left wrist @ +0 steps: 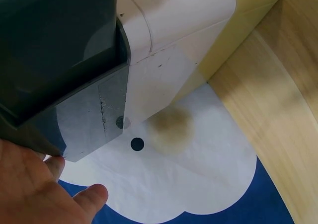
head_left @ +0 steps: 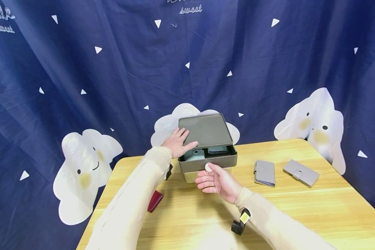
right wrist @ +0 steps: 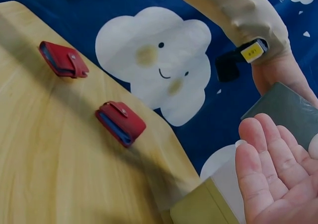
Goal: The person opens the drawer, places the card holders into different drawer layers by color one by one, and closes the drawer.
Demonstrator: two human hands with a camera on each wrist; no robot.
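A grey box [head_left: 206,162] tops a stack with a yellow lower part [head_left: 192,177]. Its grey lid [head_left: 206,130] sits tilted, leaving a gap at the front. Inside, a light blue card wallet [head_left: 195,155] and another bluish item [head_left: 217,150] show. My left hand [head_left: 178,143] touches the lid's left side with fingers spread; the left wrist view has this hand [left wrist: 44,189] at the grey corner. Before the box, my right hand [head_left: 220,182] has extended fingers and grips nothing visible. A white round knob-like piece [head_left: 208,167] shows at its thumb; whether they touch is unclear.
Two grey card wallets [head_left: 265,173] [head_left: 301,172] lie on the wooden table [head_left: 187,211], right of the box. At the left, a red wallet [head_left: 155,201] is partly behind my sleeve; two red wallets [right wrist: 64,60] [right wrist: 121,123] appear in the right wrist view. A blue curtain [head_left: 128,69] hangs behind.
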